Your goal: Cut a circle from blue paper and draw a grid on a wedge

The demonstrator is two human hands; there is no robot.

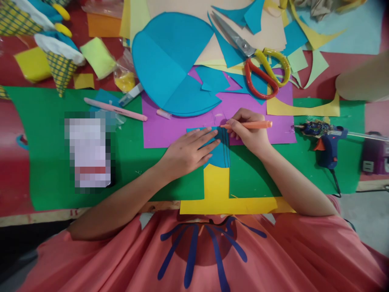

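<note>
My left hand [190, 152] lies flat with fingers stretched over a small blue piece of paper [220, 156] marked with several dark lines running up and down. In my right hand [249, 132] is an orange pen [258, 125], its tip at the top right edge of that piece. Beneath it are a purple sheet [167, 134] and a T-shaped yellow piece [216, 182]. Just beyond my hands rests a large blue paper disc [170, 61] with a wedge cut out and crease lines. A pen cap [164, 114] sits by the disc's lower edge.
Scissors [252, 56] with red and yellow handles lie among paper scraps at the back. On the right is a blue glue gun [328, 142] with its cord. A pink pen [115, 109] and a blurred-out object [89, 150] are at left on the green sheet [48, 162].
</note>
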